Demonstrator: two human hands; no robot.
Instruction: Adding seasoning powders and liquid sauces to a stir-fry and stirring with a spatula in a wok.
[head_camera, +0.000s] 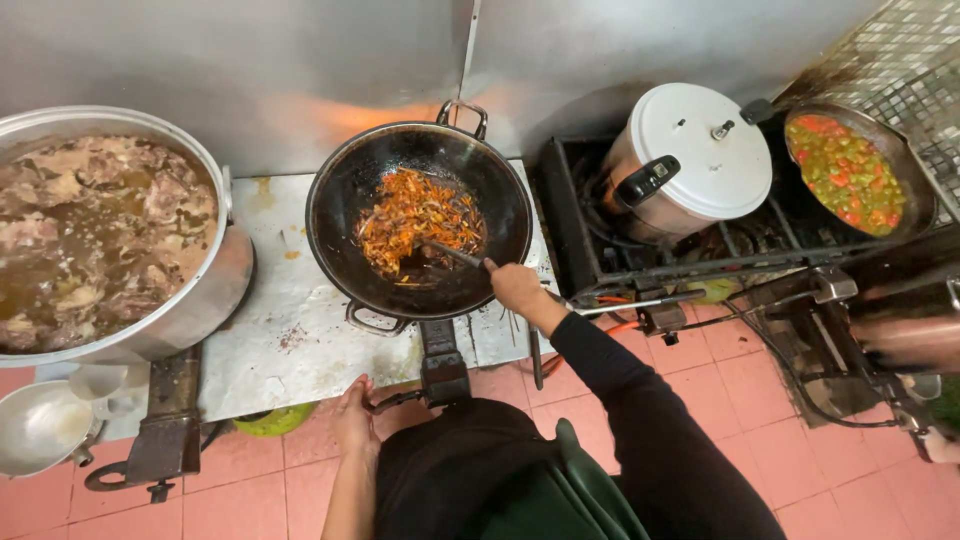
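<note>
Dull grey sheet-metal wall (300, 60) seen behind; pink square-tiled floor (760, 370) below; small grey mosaic-tiled wall (910, 60) at right.

- The wok (420, 220) sits between the big stockpot (110, 235) on its left and the pressure cooker (690, 160) on its right.
- A pan (860, 170) stands right of the cooker.

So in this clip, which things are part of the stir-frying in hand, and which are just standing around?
In use:
- black wok of orange-red fried strips
- stirring utensil, held by the right hand
- burner knob, at the left hand

Standing by:
- big pot of meat in broth
- pressure cooker
- pan of chopped vegetables
- small metal bowl
</note>
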